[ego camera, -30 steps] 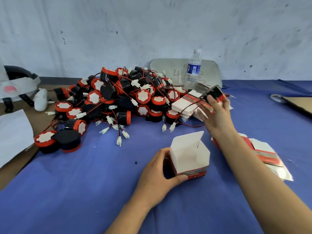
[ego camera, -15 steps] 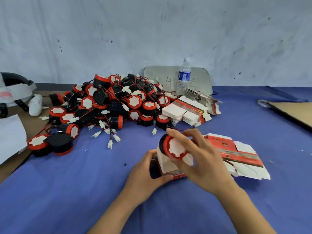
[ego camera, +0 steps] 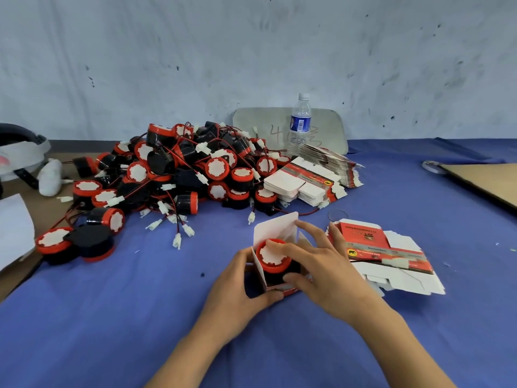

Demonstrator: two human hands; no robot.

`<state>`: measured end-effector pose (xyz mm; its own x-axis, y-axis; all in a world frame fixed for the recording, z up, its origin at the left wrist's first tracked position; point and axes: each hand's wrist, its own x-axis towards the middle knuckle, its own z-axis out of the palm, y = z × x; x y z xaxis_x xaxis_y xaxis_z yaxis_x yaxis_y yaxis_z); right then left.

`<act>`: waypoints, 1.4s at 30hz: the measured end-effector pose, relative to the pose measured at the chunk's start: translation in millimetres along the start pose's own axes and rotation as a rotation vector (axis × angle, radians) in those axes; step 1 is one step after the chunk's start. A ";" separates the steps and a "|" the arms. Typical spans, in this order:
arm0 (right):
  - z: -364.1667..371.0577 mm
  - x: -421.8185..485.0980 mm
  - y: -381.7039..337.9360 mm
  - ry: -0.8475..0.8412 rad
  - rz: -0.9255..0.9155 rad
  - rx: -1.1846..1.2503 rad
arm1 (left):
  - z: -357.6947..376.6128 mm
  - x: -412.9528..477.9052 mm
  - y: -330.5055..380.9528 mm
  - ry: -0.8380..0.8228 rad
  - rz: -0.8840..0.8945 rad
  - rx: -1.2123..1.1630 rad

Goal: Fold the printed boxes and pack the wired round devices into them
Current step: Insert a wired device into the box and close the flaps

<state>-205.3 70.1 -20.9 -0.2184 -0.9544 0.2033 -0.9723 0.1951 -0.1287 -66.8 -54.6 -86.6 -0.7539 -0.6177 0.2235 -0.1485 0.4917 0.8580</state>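
Observation:
A small printed box (ego camera: 275, 230) stands open on the blue cloth, its white lid flap raised at the back. A round device (ego camera: 272, 257) with a red rim and white face sits partly inside it. My left hand (ego camera: 243, 287) grips the box's left side and front corner. My right hand (ego camera: 319, 264) holds the device from the right, one fingertip on its white face, thumb at the box's front. A big pile of wired round devices (ego camera: 179, 175) lies behind on the left. Flat printed box blanks (ego camera: 391, 256) lie just right of my right hand.
Two stacks of flat box blanks (ego camera: 305, 183) lie behind the box, with a water bottle (ego camera: 300, 121) and a grey board (ego camera: 327, 127) by the wall. Brown cardboard (ego camera: 486, 180) lies at the right edge. A white headset (ego camera: 19, 155) and paper (ego camera: 14, 225) are at far left.
My right hand brought a device from the far stacks to the open box and lowered it in. My left hand stayed on the box.

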 end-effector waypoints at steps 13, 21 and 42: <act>-1.1 -0.2 -9.2 0.297 0.025 0.003 | -0.2 1.2 -0.3 0.029 0.025 0.019; -7.0 -2.2 -0.5 0.305 -0.002 0.037 | -3.0 -1.1 0.0 0.008 0.200 0.214; -51.8 -24.6 17.9 0.194 0.032 1.218 | -1.1 -6.9 10.9 0.058 0.201 0.383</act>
<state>-221.7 108.8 22.1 -0.3503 -0.8835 0.3110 -0.2772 -0.2194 -0.9354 -62.5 -45.7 -78.4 -0.7563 -0.5149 0.4035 -0.2377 0.7910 0.5638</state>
